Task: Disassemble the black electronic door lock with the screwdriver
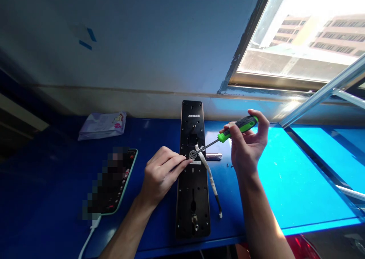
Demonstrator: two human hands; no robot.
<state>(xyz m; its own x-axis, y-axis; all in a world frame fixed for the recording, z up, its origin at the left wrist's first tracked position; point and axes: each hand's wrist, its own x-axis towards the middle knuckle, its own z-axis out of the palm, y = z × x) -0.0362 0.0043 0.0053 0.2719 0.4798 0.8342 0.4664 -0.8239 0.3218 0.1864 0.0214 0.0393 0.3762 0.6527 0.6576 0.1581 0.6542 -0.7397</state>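
Note:
A long black door lock panel lies on the blue table, its back side up, with screw holes, posts and small labels. My right hand grips a screwdriver by its green and black handle. The shaft slants down left to the round fitting near the panel's middle. There my left hand has its fingers pinched together by the screwdriver's tip; anything small between them is hidden. A white-sleeved cable comes from beside the fitting and ends in a white plug on the table. The lock's metal handle sticks out to the right.
Several tiny dark screws lie right of the panel. To the left are a phone with a white charging cable and a light purple packet. A metal frame leans at the right, near the window.

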